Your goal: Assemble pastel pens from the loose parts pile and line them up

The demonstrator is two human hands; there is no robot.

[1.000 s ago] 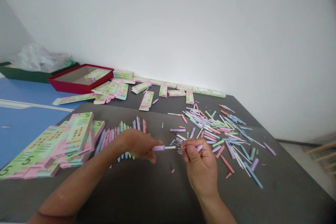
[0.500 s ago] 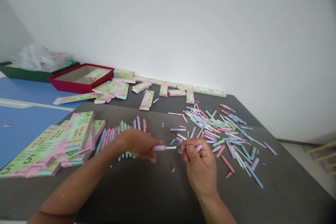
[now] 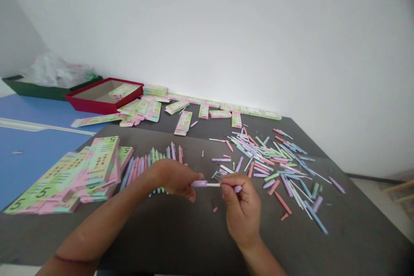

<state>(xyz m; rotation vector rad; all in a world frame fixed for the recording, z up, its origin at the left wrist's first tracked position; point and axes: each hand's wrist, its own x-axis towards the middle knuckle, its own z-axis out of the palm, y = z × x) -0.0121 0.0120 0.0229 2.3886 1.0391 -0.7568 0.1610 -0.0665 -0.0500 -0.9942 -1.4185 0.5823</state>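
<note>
My left hand (image 3: 174,177) is closed on a purple pen barrel (image 3: 198,183) with a thin white refill (image 3: 213,185) sticking out of it toward the right. My right hand (image 3: 241,207) pinches the refill's other end together with a purple pen piece (image 3: 237,189). Both hands hover just above the dark grey table (image 3: 181,237). A row of assembled pastel pens (image 3: 152,159) lies behind my left hand. Loose pastel pen parts (image 3: 274,159) are scattered to the right of my right hand.
A stack of flat pink-and-green cartons (image 3: 77,170) lies at the left. A red box (image 3: 103,95) and more cartons (image 3: 184,120) sit at the back by the white wall. A green tray with plastic (image 3: 48,79) and a blue surface (image 3: 29,138) are at far left.
The hands have drawn closer together, so less white refill shows between them. The view has shifted slightly.
</note>
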